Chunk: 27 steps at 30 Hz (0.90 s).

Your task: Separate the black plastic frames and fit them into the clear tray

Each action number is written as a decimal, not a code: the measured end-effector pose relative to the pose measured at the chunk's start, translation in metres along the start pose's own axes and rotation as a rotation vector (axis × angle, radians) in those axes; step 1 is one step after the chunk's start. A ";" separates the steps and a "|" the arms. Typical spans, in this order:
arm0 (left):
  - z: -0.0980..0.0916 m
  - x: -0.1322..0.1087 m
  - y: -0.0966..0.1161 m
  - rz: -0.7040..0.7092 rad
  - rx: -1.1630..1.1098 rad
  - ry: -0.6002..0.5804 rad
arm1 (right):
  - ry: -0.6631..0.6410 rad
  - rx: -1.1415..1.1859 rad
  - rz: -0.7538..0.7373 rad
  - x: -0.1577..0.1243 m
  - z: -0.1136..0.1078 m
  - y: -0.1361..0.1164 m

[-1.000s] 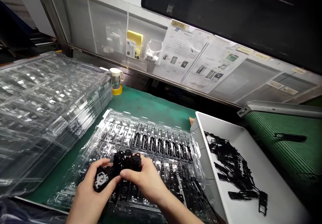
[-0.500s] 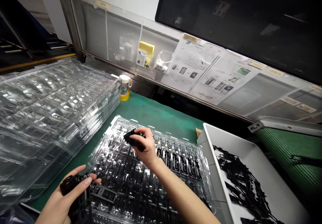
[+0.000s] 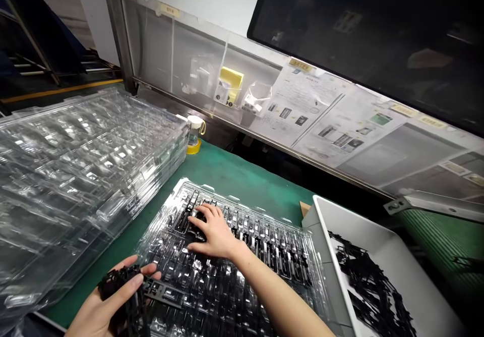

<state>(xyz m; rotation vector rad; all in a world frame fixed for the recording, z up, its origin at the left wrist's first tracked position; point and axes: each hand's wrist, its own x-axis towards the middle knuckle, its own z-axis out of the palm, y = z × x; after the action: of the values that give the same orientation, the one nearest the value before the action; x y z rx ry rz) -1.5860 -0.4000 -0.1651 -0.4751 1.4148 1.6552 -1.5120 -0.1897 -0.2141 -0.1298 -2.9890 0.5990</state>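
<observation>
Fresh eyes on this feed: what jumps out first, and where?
Probably the stack of clear trays filling the left side. Next, mid-picture, the right hand spreads its fingers over a tray of black parts, while the left hand grips a bunch of similar parts. The white bin at right holds a dark heap.

Tray (image 3: 182, 189) cropped; sheet print (image 3: 305, 93) illegible

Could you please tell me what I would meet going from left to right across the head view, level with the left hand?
Stack of clear trays, green mat, left hand holding black parts, loaded clear tray with the right forearm across it, white bin.
</observation>
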 end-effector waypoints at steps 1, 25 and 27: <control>0.002 -0.001 0.000 -0.011 -0.011 -0.010 | -0.005 0.017 0.017 -0.002 0.001 -0.001; -0.005 -0.005 -0.022 -0.109 0.129 -0.216 | 0.049 0.573 0.375 -0.007 -0.017 -0.083; -0.012 -0.003 -0.014 -0.097 0.115 -0.193 | 0.105 0.540 0.366 0.004 -0.018 -0.075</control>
<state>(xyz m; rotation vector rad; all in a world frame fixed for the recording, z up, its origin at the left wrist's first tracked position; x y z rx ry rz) -1.5755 -0.4127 -0.1743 -0.3046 1.3150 1.4906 -1.5185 -0.2516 -0.1678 -0.6450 -2.5995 1.3574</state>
